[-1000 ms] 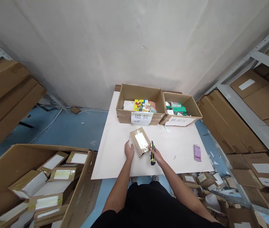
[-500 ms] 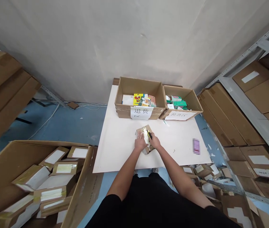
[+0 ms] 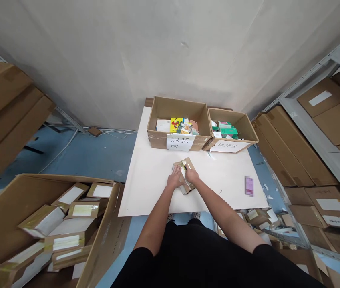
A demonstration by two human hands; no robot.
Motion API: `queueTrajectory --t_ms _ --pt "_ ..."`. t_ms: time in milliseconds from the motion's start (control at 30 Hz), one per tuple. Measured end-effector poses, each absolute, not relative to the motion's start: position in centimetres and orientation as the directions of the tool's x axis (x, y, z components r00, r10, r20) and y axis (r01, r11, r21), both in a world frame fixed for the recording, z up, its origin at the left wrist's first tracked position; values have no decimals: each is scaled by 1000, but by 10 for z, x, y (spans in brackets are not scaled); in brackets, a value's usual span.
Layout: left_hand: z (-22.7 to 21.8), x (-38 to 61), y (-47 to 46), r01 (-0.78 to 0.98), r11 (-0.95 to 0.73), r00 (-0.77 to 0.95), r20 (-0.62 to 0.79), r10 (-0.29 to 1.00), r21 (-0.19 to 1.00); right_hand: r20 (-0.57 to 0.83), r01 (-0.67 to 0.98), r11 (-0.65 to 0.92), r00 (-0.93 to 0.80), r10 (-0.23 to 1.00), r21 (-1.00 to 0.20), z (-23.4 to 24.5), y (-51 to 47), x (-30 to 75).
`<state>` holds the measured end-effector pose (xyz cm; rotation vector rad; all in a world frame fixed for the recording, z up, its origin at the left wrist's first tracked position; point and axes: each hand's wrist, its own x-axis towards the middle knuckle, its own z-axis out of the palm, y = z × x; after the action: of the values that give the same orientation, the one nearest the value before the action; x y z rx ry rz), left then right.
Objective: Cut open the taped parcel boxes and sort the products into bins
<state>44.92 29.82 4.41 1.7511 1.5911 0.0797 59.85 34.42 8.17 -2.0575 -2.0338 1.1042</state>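
Note:
A small taped cardboard box (image 3: 188,162) lies at an angle on the white-topped table (image 3: 151,176). My left hand (image 3: 175,178) rests on its left side with fingers stretched out flat over the top. On the right of the box top, my right hand (image 3: 192,176) is closed around a yellow and black box cutter (image 3: 185,168), mostly hidden by the fingers now. Its tip is near the clear tape and white label; whether the blade is in the tape I cannot tell.
Two open cartons with paper signs, the left carton (image 3: 159,141) and right carton (image 3: 248,145), stand at the table's back with product boxes inside. A blurred purple item (image 3: 249,186) lies at right. A large carton (image 3: 109,224) of parcels is at lower left; shelving (image 3: 322,140) stands right.
My right hand has shifted slightly toward the far end of the box, turning so that it covers most of the cutter. My left hand stays on the box. The view has tilted slightly.

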Motion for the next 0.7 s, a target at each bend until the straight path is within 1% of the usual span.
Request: queueTrajectory --t_ms 133,267,367,433,500,600,700 --pt "44 447 298 835 59 219 -428 877 548 -488 879 -140 -115 865 -455 83 340 607" --pt "45 444 298 854 14 221 -387 895 520 -595 900 -177 -107 797 -399 90 337 627" --pt "43 443 296 861 -2 221 -371 902 509 -682 864 -277 -101 724 -422 89 316 653" --pt "42 445 294 860 -22 233 -354 906 509 -715 829 -337 -103 691 -446 86 298 670" --pt "41 446 293 860 -57 257 -335 907 507 -723 809 -372 -92 685 -455 84 286 682" --pt "42 447 292 868 -79 277 -346 897 490 -732 793 -414 -57 679 -446 87 277 689" --pt "44 456 285 884 -35 218 -344 913 467 -681 809 -386 -24 732 -444 93 265 698"
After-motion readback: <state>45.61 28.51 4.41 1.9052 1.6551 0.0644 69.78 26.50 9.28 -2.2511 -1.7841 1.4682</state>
